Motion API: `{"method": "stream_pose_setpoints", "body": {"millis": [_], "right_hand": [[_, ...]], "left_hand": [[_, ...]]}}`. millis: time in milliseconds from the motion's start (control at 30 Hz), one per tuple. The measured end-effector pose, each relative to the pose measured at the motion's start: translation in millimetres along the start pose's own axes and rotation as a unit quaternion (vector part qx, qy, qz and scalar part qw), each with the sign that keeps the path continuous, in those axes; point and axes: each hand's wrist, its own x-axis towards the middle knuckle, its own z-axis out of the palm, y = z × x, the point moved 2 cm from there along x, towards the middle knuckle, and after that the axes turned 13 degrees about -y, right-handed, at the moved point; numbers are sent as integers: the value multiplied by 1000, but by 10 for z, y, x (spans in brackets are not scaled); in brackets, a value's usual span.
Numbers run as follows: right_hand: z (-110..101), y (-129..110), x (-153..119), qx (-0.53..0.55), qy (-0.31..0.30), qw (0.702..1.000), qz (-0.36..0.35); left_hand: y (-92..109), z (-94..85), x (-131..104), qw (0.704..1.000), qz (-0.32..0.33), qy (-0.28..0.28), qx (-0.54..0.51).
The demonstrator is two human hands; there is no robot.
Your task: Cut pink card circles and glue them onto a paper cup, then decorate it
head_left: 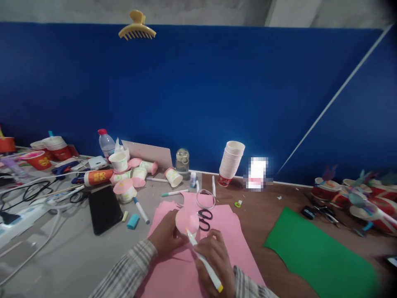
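Note:
My left hand (167,235) is closed around a small paper cup with a round pink paper piece (187,221) on it. In my right hand (215,256) is a white marker (207,267) with a yellow end, its tip at the lower edge of the pink piece. Both hands are over large pink paper sheets (235,244). Black-handled scissors (204,219) lie on the sheets just right of the cup, with a roll of clear tape or a ring (205,199) beyond them.
A stack of white cups (231,161) stands at the back. Green paper (319,252) lies right. Pink-trimmed cups (125,190), a black phone (104,210), a blue marker (141,211) and a power strip (23,223) are left. Red cups (325,188) stand far right.

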Motion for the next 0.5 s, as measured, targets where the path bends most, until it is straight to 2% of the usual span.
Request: {"method": "stream_pose_setpoints", "body": {"millis": [133, 233, 500], "right_hand": [[16, 33, 9, -16, -54, 998, -10], [8, 33, 19, -15, -64, 998, -10], [-31, 4, 12, 3, -4, 1000, -4]], "left_hand": [[5, 6, -1, 1000, 5, 1, 3], [8, 4, 0, 1000, 13, 2, 3], [0, 3, -6, 1000, -1, 19, -4]]}}
